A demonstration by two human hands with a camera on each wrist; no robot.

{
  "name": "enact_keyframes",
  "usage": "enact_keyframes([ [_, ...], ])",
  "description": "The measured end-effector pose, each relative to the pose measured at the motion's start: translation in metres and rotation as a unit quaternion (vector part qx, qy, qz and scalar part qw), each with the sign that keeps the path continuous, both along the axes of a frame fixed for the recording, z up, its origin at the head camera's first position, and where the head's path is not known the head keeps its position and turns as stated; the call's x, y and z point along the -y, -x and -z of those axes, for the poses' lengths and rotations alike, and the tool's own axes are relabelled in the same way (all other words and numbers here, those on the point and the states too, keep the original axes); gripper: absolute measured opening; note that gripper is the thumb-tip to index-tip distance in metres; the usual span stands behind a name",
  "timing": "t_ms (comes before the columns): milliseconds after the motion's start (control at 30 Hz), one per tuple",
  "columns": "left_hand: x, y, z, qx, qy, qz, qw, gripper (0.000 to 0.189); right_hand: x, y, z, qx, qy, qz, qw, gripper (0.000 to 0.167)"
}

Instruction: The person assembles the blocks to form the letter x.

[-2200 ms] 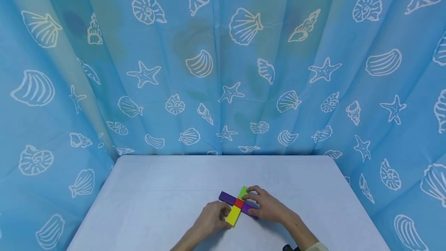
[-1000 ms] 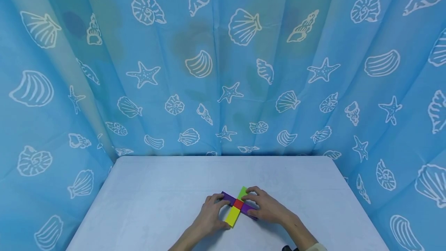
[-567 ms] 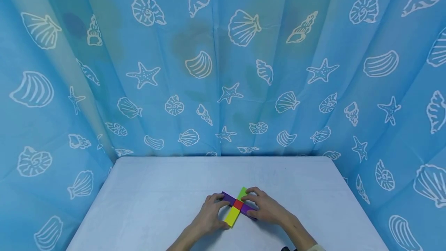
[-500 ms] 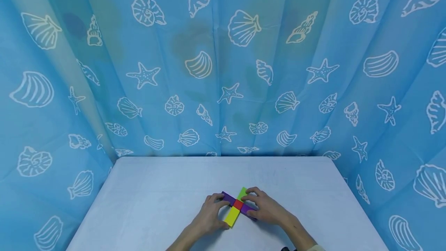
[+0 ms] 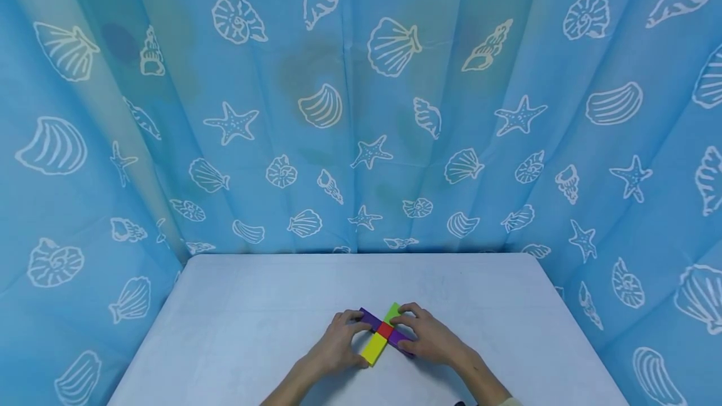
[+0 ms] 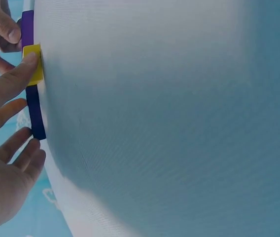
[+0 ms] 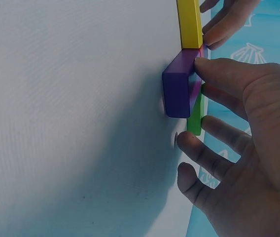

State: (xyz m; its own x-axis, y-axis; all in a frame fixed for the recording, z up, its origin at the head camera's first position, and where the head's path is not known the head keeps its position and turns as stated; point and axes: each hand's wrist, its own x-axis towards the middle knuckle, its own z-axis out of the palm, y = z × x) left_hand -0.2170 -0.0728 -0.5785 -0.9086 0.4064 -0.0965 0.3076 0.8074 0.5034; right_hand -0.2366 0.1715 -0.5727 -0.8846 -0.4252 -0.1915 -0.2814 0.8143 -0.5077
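A flat cross of coloured blocks lies on the table. A small red block is in its middle, with a yellow block towards me, a green block beyond, and one purple block on the left, another purple block on the right. My left hand touches the yellow block's near end with its thumb; its other fingers reach the left purple block. My right hand has its thumb at the right purple block and its fingertips at the green one, partly covering both.
The white tabletop surrounds the blocks. Behind and at both sides hangs a blue curtain with white shells and starfish, close to the table's far edge.
My left fingers have unfolded from beside the yellow block and reached the left purple block, which has shifted slightly right. My right hand has stayed nearly still.
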Motion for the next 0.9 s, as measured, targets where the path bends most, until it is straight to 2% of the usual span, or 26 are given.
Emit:
enact_keyframes([
  [467,0.0032,-0.0001,-0.0030,-0.016,-0.003,0.020,0.9997,0.068,0.0016,-0.0029,-0.0039,-0.015,-0.019,-0.001,0.9997,0.046],
  [900,0.0034,-0.0005,-0.0044,-0.030,0.012,0.032,0.9990,0.070,0.0006,-0.0014,-0.0049,-0.025,-0.020,-0.007,0.9995,0.043],
])
